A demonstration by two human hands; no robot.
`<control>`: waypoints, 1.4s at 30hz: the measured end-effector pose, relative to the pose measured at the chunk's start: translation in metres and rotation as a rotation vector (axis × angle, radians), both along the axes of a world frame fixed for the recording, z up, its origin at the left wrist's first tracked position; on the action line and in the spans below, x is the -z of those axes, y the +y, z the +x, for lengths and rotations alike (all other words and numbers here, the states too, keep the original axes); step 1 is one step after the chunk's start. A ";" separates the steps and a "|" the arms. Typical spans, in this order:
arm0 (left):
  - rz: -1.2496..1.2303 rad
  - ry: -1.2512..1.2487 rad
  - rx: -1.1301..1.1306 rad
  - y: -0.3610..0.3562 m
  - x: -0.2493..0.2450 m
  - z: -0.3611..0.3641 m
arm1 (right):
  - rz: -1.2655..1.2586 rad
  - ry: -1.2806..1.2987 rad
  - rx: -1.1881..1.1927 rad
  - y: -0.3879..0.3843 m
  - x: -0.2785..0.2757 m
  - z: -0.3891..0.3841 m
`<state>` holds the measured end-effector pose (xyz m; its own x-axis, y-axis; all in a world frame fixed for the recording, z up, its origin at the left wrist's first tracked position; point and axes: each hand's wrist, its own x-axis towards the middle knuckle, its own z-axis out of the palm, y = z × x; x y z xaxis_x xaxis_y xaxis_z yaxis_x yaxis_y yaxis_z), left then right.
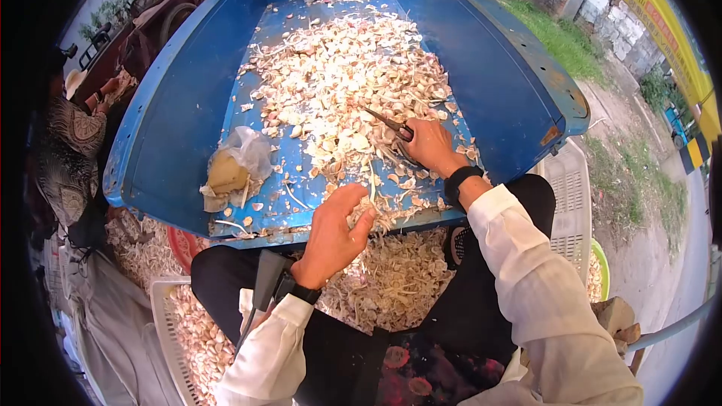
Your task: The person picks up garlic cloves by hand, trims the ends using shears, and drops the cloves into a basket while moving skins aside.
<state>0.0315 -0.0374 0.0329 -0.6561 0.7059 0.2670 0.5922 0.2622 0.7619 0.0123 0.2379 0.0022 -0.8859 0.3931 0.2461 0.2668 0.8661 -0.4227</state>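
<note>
My right hand [436,149] grips a pair of scissors [392,124] by the dark handles. Their blades point up and left over a heap of garlic cloves and skins [346,75]. Near the front edge of the blue cart bed [301,207], my left hand [335,229] is slightly curled, thumb apart from the fingers, with nothing visible between them. A pale garlic stem [371,180] stands just beyond its fingertips; whether they touch it I cannot make out.
A clear plastic bag with something tan inside [233,169] lies at the cart's left. Skins and stems [383,278] are piled below between my knees. A crate of cloves [199,331] sits lower left, a white crate [568,203] right. Another person [71,150] is far left.
</note>
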 end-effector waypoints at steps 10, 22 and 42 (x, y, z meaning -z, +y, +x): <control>0.645 -1.514 -0.135 0.053 0.000 -0.025 | -0.547 0.037 -0.209 -0.047 -0.066 0.032; 0.597 -1.578 -0.297 0.021 0.024 -0.016 | -0.196 -0.099 -0.237 -0.068 -0.039 0.035; 0.642 -1.491 -0.295 0.012 0.016 -0.043 | -0.321 0.006 -0.301 -0.066 -0.051 -0.021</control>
